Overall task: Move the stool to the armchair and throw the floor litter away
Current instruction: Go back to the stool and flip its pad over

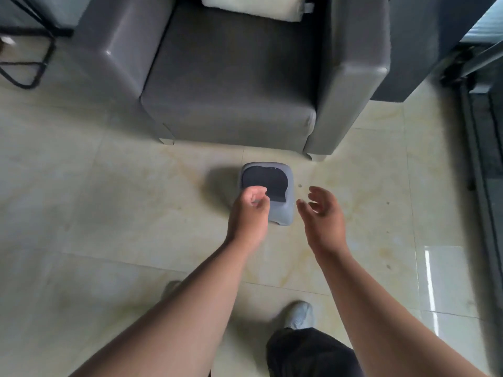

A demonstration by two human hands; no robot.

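Observation:
A small grey plastic stool [275,175] with a dark pad on its seat stands on the tiled floor, a short way in front of the grey armchair [231,77]. My left hand [249,213] hovers over the stool's near left corner, fingers loosely curled and holding nothing. To the right of the stool my right hand [322,213] is spread, palm turned inward, not touching it. A few tiny dark specks [299,185] lie on the floor right of the stool; I cannot tell if they are litter.
A pale cushion [253,6] lies at the back of the armchair seat. Black cables [30,61] trail over the floor at the far left. A dark sliding-door frame [479,159] runs down the right side. My shoes [298,315] stand on the tiles below.

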